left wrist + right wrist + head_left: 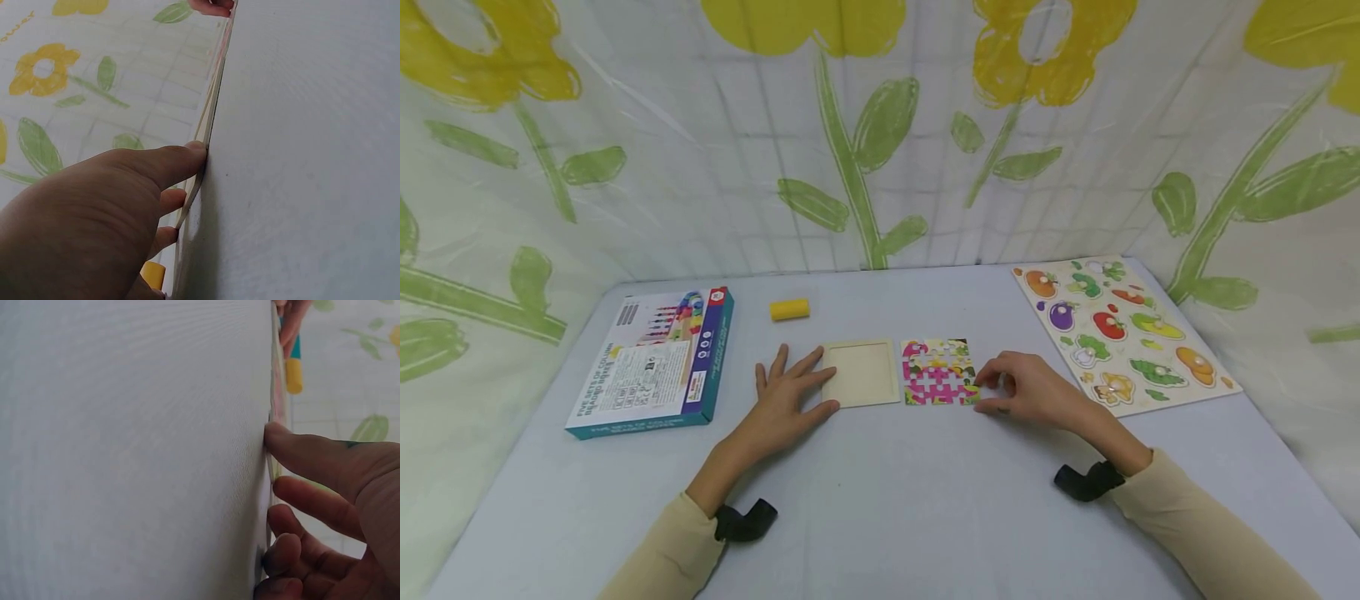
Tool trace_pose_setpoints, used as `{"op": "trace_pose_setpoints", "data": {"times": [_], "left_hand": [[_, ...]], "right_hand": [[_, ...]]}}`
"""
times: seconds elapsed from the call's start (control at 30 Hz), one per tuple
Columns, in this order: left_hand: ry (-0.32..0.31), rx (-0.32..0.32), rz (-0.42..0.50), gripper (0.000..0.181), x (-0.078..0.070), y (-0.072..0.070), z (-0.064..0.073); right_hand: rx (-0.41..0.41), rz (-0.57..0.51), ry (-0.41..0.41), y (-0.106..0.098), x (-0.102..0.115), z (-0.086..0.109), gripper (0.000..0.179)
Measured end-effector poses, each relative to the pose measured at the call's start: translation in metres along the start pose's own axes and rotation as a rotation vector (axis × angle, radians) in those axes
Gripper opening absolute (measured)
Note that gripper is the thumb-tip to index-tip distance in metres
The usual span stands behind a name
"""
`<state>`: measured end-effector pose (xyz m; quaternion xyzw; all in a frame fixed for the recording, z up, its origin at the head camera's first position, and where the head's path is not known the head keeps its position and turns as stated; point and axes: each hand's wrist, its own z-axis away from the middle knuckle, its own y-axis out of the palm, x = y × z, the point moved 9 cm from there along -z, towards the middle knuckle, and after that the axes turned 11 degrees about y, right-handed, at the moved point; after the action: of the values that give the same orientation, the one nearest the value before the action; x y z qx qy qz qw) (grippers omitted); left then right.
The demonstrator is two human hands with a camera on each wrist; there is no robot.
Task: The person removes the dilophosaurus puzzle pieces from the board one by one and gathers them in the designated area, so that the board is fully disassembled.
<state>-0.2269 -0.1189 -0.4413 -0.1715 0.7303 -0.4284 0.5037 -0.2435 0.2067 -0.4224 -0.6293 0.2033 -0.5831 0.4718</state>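
A square puzzle (938, 372) of interlocking pieces in pink, yellow and green lies flat on the table. Directly left of it is a shallow pale wooden tray (861, 403) with a raised rim and bare inside. My left hand (790, 404) lies with fingers spread at the tray's left side, fingertips touching its rim. At the puzzle's right edge, my right hand (1037, 390) rests its thumb and index fingertip near the lower right corner, a gap between them. In the right wrist view the thumb (306, 450) touches the thin edge; its other fingers bend loosely on the table.
A teal-edged box (651, 358) with printed pictures lies at the left. Behind the tray is a yellow cylinder (789, 310). A white board of vegetable pieces (1123, 333) lies at the right. Flower-printed sheeting (925, 175) hangs behind the table.
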Motion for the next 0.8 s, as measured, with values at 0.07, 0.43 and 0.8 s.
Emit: {"op": "trace_pose_setpoints", "data": {"times": [0.07, 0.43, 0.8], "left_hand": [[0.001, -0.001, 0.003, 0.055, 0.0001, 0.0003, -0.0002], [0.011, -0.003, 0.004, 0.055, -0.0011, -0.0001, -0.0004], [0.025, 0.001, -0.016, 0.054, -0.0003, -0.0002, -0.0003]], "right_hand": [[-0.001, -0.001, -0.001, 0.0001, -0.0002, -0.0004, 0.027], [-0.004, -0.006, -0.002, 0.0009, -0.0009, -0.0020, 0.028], [0.003, -0.013, 0.000, 0.0032, -0.0026, -0.0038, 0.027]]}}
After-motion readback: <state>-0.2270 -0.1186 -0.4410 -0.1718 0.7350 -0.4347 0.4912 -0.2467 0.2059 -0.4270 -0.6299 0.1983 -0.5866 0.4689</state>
